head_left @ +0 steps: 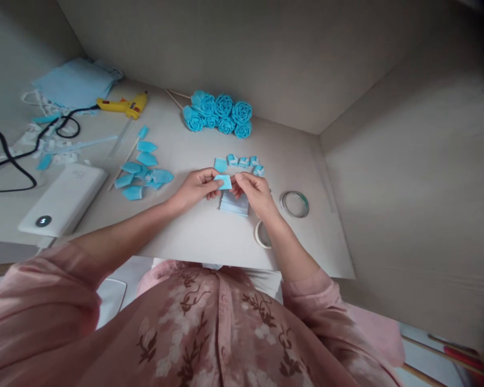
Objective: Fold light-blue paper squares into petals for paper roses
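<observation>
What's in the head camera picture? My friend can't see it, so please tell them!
A person's left hand pinches a small blue piece above a pale table, with the right hand close beside it. Farther back lie blue flowers. To the left are more blue pieces, a yellow glue gun and a white power bank.

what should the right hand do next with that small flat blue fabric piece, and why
The right hand could perhaps fold an edge of the small flat blue fabric piece: the left hand pinches it, and small folded blue-and-white pieces lie beyond.
</observation>
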Tool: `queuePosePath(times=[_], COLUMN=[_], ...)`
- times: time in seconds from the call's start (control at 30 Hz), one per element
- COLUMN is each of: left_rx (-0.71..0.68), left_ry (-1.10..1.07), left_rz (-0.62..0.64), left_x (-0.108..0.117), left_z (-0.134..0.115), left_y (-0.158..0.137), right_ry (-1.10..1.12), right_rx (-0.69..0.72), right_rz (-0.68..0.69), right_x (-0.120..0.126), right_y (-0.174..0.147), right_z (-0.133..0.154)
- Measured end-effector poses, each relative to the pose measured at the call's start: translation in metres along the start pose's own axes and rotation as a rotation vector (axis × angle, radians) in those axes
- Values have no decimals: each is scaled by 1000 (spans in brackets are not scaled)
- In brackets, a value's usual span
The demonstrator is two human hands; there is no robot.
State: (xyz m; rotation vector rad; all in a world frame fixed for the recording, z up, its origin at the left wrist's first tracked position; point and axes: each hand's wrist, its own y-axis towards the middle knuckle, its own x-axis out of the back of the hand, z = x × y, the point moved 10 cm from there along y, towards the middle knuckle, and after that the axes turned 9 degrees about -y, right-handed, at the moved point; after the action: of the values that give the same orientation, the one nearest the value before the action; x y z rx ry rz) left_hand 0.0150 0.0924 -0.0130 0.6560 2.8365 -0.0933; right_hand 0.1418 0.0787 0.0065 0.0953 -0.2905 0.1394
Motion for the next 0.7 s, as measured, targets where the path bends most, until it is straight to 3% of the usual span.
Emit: queuePosePath(times=[0.17, 0.7], left_rx=[3, -1], left_ry=[-30, 8], left_rz=[-13, -19], left_x=[0, 1], left_z=[-4, -3], left_y=[-1, -1], right_ry=[-55, -120], right_rx=[-31, 3], right_rz=[57, 36], right_x=[-6, -4], right_y=[1, 2], right_z=[-5, -4])
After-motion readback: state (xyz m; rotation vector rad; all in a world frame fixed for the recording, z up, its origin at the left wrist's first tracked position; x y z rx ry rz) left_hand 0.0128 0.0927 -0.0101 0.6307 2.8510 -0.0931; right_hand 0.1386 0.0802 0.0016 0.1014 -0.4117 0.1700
